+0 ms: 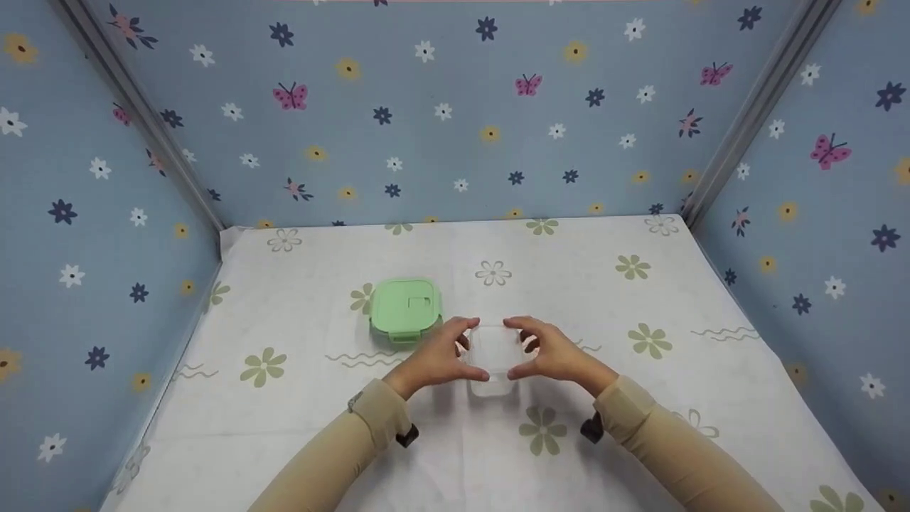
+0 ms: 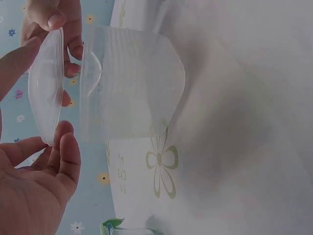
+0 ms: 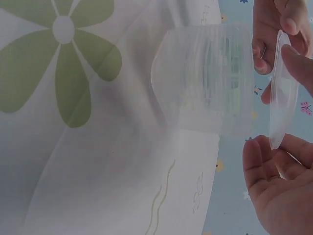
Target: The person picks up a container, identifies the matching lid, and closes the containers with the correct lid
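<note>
From the head view, the left hand [image 1: 435,361] and right hand [image 1: 553,355] curl their fingers round a clear round plastic lid [image 1: 492,350] above a clear ribbed plastic tub [image 1: 490,384] on the bench [image 1: 711,398], beside a green square lidded box [image 1: 405,307]. The left wrist view shows fingers [image 2: 68,154] pinching the lid's rim just off the tub's mouth. The right wrist view shows the same, though contact seems light.

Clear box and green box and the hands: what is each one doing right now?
clear lid: off, held just above its tub by fingers of both hands.
clear tub: open, upright on the tablecloth.
green box: lid on, untouched.
left hand: pinches the clear lid.
right hand: pinches the clear lid.
</note>
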{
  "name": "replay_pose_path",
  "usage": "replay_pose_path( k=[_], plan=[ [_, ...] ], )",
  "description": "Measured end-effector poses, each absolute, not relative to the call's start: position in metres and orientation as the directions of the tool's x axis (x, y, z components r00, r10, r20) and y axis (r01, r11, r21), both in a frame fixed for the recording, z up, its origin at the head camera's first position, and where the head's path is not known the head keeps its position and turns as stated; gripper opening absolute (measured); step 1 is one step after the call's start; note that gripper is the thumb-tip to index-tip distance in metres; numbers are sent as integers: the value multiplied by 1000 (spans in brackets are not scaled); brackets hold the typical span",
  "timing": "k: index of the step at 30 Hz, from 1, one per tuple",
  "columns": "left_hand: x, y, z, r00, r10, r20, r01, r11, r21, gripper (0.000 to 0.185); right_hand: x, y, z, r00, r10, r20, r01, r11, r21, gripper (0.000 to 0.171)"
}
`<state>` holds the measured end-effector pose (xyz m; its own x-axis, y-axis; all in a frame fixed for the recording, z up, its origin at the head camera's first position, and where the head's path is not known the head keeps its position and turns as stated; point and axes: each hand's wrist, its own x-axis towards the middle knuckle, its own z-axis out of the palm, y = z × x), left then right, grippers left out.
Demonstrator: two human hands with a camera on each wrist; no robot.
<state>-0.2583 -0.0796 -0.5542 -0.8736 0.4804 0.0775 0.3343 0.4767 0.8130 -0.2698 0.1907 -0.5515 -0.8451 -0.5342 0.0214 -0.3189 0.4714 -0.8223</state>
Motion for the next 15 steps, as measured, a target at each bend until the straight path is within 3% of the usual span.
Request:
replay_pose_path(
  k=[15],
  plan=[
    [-260,-83,-566,-841,539,39,391,557,733,104,-267,189,-563,-837,-547,-11,-293,465,-835,91]
  ],
)
